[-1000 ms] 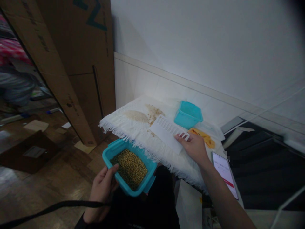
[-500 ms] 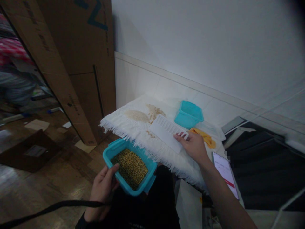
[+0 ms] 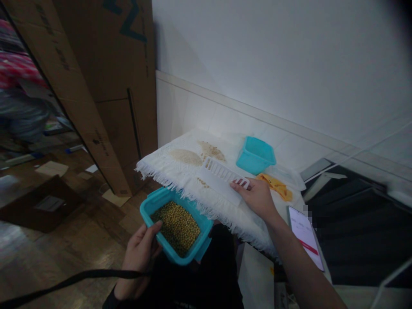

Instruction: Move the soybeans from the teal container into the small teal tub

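Observation:
My left hand (image 3: pixel 141 246) grips the near left rim of a teal plastic container (image 3: pixel 149 201), thumb over the edge, below the table's front edge. Inside it lie yellow soybeans (image 3: pixel 183 225), with darker green beans along the left side. My right hand (image 3: pixel 255 195) is closed on the slotted edge of a white plastic scraper (image 3: pixel 222 182), held low over the white fringed cloth (image 3: pixel 167 174). Beyond the scraper's far end lie a pale heap of grains (image 3: pixel 186 157) and a browner scattered pile (image 3: pixel 212 151). A few loose beans (image 3: pixel 202 183) lie nearer the fringe.
A second teal container (image 3: pixel 257 154) stands at the back of the table, beside a clear lid (image 3: pixel 291 176) and an orange cloth (image 3: pixel 277 187). A phone (image 3: pixel 305 236) lies at the right edge. Tall cardboard (image 3: pixel 116 86) stands left; a person (image 3: pixel 22 94) is beyond it.
My right hand has shifted slightly left with the scraper, toward the loose beans. My left hand and the container of beans stay nearly in place.

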### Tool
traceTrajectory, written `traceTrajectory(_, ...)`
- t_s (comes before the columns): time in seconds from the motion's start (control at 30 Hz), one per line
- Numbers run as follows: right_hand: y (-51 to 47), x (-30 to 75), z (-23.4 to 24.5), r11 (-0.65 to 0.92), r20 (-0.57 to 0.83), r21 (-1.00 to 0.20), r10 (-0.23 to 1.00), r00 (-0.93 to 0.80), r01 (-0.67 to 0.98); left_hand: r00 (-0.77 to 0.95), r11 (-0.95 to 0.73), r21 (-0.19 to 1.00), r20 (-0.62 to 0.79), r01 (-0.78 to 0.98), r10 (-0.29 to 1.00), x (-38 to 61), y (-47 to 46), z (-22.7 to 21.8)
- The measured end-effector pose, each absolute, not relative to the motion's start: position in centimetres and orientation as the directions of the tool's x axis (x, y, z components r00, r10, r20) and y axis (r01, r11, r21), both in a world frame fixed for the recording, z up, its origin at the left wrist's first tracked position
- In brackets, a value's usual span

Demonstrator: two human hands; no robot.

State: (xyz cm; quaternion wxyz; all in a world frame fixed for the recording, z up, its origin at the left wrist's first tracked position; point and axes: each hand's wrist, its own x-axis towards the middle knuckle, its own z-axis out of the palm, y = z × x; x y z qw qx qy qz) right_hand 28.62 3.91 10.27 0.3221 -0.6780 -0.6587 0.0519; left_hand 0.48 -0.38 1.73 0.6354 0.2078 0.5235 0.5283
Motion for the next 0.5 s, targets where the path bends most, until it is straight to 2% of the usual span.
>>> traceTrajectory(0.2, 4.19, 28.51, 10.27, 0.097, 0.388, -0.503, 0.913, 0.124, 0.859, -0.091, 0.382, 0.792, -0.476, -0.476, 0.875, 0.43, -0.39, 1.83)
traceTrajectory(0.5, 4.39, 28.44, 10.47, 0.101, 0.36, -0.546, 0.925, 0.124, 0.832, -0.094, 0.364, 0.795, -0.461, -0.484, 0.882, 0.39, -0.43, 1.65)
